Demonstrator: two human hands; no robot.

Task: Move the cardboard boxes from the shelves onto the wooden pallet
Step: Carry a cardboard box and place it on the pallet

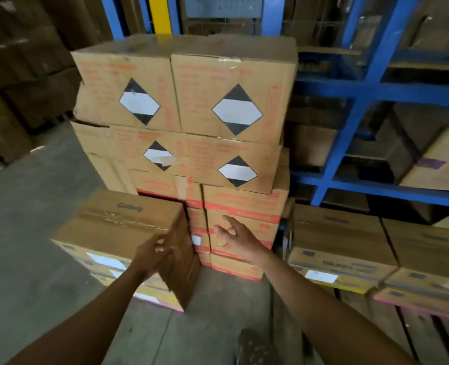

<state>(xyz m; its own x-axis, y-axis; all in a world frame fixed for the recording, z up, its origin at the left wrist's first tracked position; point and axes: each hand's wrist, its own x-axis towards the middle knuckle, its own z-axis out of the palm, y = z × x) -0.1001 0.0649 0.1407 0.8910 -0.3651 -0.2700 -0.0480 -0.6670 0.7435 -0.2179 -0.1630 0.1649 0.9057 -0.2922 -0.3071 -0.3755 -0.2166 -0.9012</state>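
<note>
You are standing in front of a tall stack of cardboard boxes with blue shelving rising to your right. Your left hand is resting against the near right corner of the low box at lower left, fingers curled around that vertical edge, so it is gripping the box at one corner only. Your right hand is hanging open in the air, fingers spread, just in front of the red-banded boxes at the base of the stack; whether it is touching them cannot be told. The low box is lying to the left of both hands, its long axis running left to right across your view, so the left hand is the nearer one and the right hand must cross over to take the opposite side. The wooden pallet is not visible. On the low box, a printed word reads roughly "Goodway", though blurred. The upper boxes are carrying black-and-white diamond labels and red print too blurred to read.
</note>
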